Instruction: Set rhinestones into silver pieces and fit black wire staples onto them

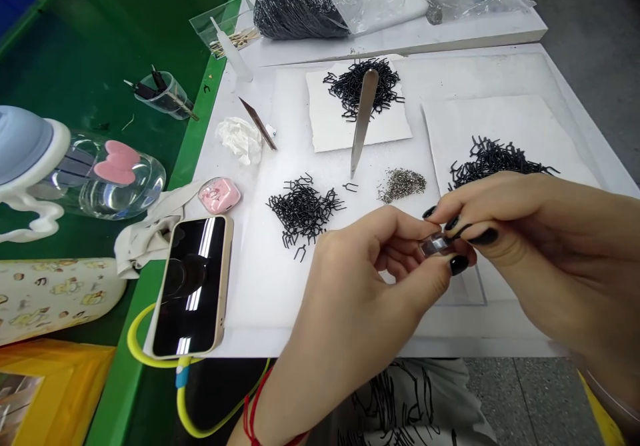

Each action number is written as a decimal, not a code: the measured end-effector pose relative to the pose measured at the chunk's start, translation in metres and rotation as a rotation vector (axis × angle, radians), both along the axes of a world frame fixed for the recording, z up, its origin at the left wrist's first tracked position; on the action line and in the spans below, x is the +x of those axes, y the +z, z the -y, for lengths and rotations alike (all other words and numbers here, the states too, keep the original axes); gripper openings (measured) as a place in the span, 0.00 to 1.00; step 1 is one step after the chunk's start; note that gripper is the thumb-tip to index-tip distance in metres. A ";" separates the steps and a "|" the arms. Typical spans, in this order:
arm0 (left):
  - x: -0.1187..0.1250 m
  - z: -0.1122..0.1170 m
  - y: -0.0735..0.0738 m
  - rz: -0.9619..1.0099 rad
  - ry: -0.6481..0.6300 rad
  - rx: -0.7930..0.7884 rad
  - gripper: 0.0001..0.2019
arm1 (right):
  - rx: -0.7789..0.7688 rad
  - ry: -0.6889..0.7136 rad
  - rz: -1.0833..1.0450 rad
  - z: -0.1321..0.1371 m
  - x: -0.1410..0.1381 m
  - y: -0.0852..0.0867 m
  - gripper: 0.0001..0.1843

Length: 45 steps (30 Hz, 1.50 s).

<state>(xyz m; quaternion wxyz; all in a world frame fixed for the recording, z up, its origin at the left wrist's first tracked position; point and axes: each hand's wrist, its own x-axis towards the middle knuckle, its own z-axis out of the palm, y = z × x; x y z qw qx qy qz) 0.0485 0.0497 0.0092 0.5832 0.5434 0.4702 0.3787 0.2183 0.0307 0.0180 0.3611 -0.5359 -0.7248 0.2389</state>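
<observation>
My left hand (pixel 370 286) pinches a small clear block (pixel 434 245) between thumb and fingers. Against its right side my right hand (pixel 540 239) is closed, pinching a thin black forked piece (pixel 459 231), mostly hidden by the fingertips. Behind my right hand a heap of black forked pieces (pixel 495 159) lies on white paper. To the left of my hands are another black heap (pixel 303 209), one loose forked piece (pixel 351 187) and a small pile of tiny metallic parts (pixel 404 185). Metal tweezers (pixel 365 123) rest with one end over a third black heap (pixel 345 89).
A phone (pixel 193 286) with a yellow cable (pixel 187 406) lies at the table's left edge, near a pink case (pixel 219 195). Crumpled tissue (pixel 240 139), a metal strip (pixel 259 124) and a white nozzle bottle (pixel 234 53) stand further back. A black wrapped bundle (pixel 297 3) sits behind.
</observation>
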 end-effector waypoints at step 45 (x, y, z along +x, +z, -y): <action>0.001 0.014 0.012 -0.323 -0.125 0.442 0.06 | -0.136 -0.108 -0.632 -0.020 0.014 -0.003 0.11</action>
